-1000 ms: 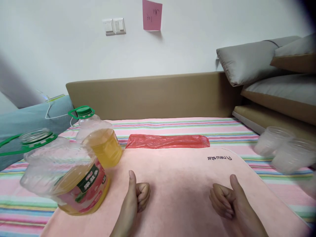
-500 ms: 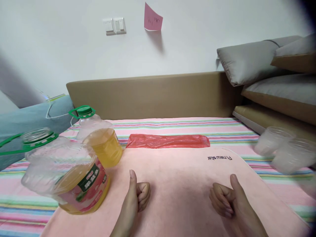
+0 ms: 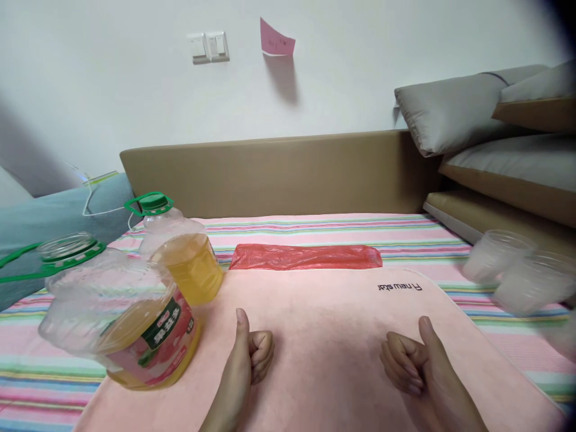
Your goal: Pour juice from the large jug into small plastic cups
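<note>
Over the pink cloth (image 3: pixel 315 312), my left hand (image 3: pixel 249 354) makes a fist with the thumb pointing up and nothing in it. My right hand (image 3: pixel 414 360) mirrors it, fingers curled in and thumb raised, also holding nothing. Left of my left hand stands a large clear jug (image 3: pixel 148 336) with a red fruit label, no cap and some amber liquid. Behind it is a second jug (image 3: pixel 189 264) of yellow liquid with a green cap and handle. A folded red plastic bag (image 3: pixel 306 257) lies along the cloth's far edge.
Clear plastic cups (image 3: pixel 535 285) stand at the right on the striped sheet (image 3: pixel 450 264). Grey and brown cushions (image 3: pixel 513 168) are stacked behind them. A brown headboard (image 3: pixel 279 174) runs along the wall, which bears light switches (image 3: pixel 208 47) and a pink note (image 3: pixel 276 41).
Both hands keep the same pose and place. The pink note's free lower part has lifted slightly, its upper corner sitting lower.
</note>
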`<move>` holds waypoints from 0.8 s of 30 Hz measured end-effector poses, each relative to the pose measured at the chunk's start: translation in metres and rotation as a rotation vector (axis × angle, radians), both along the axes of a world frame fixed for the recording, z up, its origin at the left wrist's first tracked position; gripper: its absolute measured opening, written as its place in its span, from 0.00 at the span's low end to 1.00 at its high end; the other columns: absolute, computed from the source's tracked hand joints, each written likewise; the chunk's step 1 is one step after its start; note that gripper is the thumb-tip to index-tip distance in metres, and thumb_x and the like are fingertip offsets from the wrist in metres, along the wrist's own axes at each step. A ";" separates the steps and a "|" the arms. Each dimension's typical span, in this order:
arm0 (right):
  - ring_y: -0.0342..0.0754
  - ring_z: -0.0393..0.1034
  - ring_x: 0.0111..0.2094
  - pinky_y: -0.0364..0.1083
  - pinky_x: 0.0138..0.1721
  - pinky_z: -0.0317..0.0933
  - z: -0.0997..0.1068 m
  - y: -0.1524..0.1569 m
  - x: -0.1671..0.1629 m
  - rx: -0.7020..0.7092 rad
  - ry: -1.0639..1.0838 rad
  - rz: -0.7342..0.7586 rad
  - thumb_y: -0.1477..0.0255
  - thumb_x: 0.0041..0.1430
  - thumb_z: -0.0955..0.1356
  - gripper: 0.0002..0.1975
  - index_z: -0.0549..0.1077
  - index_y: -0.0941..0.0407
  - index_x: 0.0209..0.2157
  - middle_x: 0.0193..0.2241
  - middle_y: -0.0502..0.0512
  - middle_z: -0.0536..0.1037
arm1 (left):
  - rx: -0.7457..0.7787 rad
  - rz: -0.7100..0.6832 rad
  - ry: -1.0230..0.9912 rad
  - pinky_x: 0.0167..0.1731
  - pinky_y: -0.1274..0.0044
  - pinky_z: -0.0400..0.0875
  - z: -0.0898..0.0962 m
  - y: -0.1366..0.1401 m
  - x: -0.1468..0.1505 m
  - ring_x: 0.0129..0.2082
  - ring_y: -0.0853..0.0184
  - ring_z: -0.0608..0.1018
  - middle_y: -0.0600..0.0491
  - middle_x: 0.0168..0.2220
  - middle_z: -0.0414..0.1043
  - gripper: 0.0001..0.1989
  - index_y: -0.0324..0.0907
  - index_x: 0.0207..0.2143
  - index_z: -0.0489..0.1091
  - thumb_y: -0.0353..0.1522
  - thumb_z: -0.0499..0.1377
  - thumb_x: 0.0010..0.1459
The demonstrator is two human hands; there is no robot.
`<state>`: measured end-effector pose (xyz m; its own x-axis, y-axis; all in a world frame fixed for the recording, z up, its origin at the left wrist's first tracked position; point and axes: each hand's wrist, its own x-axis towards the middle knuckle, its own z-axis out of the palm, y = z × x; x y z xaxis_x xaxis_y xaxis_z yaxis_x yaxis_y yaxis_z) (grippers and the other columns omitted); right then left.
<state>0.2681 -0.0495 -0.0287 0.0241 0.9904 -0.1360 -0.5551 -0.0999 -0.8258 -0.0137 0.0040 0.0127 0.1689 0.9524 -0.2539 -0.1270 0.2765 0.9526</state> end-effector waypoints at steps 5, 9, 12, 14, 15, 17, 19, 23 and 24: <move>0.46 0.36 0.23 0.50 0.27 0.38 0.006 0.001 -0.004 -0.021 -0.002 -0.012 0.37 0.70 0.62 0.39 0.60 0.54 0.17 0.18 0.48 0.50 | 0.008 -0.006 0.003 0.20 0.74 0.33 0.000 0.000 0.002 0.16 0.77 0.42 0.62 0.15 0.40 0.43 0.46 0.14 0.47 0.76 0.45 0.48; 0.45 0.35 0.23 0.50 0.26 0.37 0.008 0.000 -0.004 -0.018 -0.004 -0.027 0.36 0.67 0.64 0.40 0.59 0.54 0.17 0.17 0.48 0.49 | -0.004 -0.010 0.008 0.20 0.74 0.33 -0.001 -0.001 0.001 0.16 0.77 0.42 0.62 0.14 0.40 0.44 0.46 0.14 0.47 0.77 0.45 0.46; 0.45 0.36 0.22 0.50 0.26 0.38 0.007 0.000 -0.003 -0.017 0.000 -0.019 0.36 0.68 0.64 0.40 0.60 0.54 0.17 0.17 0.48 0.50 | -0.010 -0.007 0.008 0.21 0.74 0.34 -0.001 -0.001 0.001 0.16 0.77 0.43 0.62 0.15 0.40 0.44 0.46 0.14 0.47 0.77 0.46 0.46; 0.45 0.35 0.22 0.50 0.25 0.38 0.007 0.001 -0.003 -0.021 0.004 -0.031 0.36 0.68 0.63 0.40 0.60 0.54 0.17 0.17 0.48 0.50 | -0.011 -0.003 0.016 0.21 0.74 0.34 -0.001 -0.001 0.002 0.16 0.77 0.43 0.62 0.15 0.40 0.44 0.46 0.14 0.47 0.77 0.46 0.46; 0.45 0.35 0.22 0.50 0.25 0.38 0.006 0.001 -0.004 -0.024 0.008 -0.037 0.36 0.68 0.63 0.40 0.60 0.54 0.16 0.17 0.48 0.49 | -0.009 -0.003 0.019 0.21 0.74 0.34 -0.001 -0.001 0.002 0.16 0.77 0.43 0.62 0.15 0.40 0.44 0.46 0.14 0.47 0.77 0.46 0.45; 0.45 0.35 0.22 0.50 0.25 0.38 0.006 0.001 -0.004 -0.026 0.020 -0.043 0.36 0.67 0.64 0.40 0.60 0.54 0.16 0.17 0.47 0.49 | -0.003 0.003 0.023 0.20 0.74 0.34 -0.001 -0.001 0.002 0.16 0.77 0.43 0.62 0.15 0.40 0.44 0.46 0.14 0.47 0.77 0.46 0.46; 0.45 0.35 0.22 0.49 0.25 0.37 0.006 0.001 -0.005 -0.027 0.026 -0.042 0.36 0.66 0.65 0.40 0.60 0.54 0.16 0.17 0.47 0.49 | 0.001 0.000 0.017 0.20 0.74 0.34 0.000 -0.002 0.002 0.16 0.77 0.43 0.62 0.15 0.40 0.44 0.46 0.14 0.47 0.77 0.46 0.46; 0.44 0.35 0.22 0.50 0.25 0.37 0.007 0.001 -0.005 -0.038 0.020 -0.051 0.35 0.65 0.66 0.40 0.60 0.54 0.15 0.17 0.47 0.49 | 0.003 -0.008 0.008 0.20 0.74 0.34 0.000 -0.002 0.002 0.16 0.77 0.43 0.62 0.15 0.40 0.44 0.46 0.14 0.47 0.77 0.46 0.46; 0.44 0.35 0.22 0.50 0.25 0.37 0.007 0.001 -0.005 -0.042 0.022 -0.053 0.35 0.65 0.65 0.40 0.60 0.54 0.15 0.17 0.47 0.49 | 0.005 -0.003 0.008 0.20 0.74 0.34 0.000 -0.003 0.002 0.16 0.77 0.43 0.62 0.15 0.40 0.44 0.46 0.14 0.47 0.77 0.46 0.47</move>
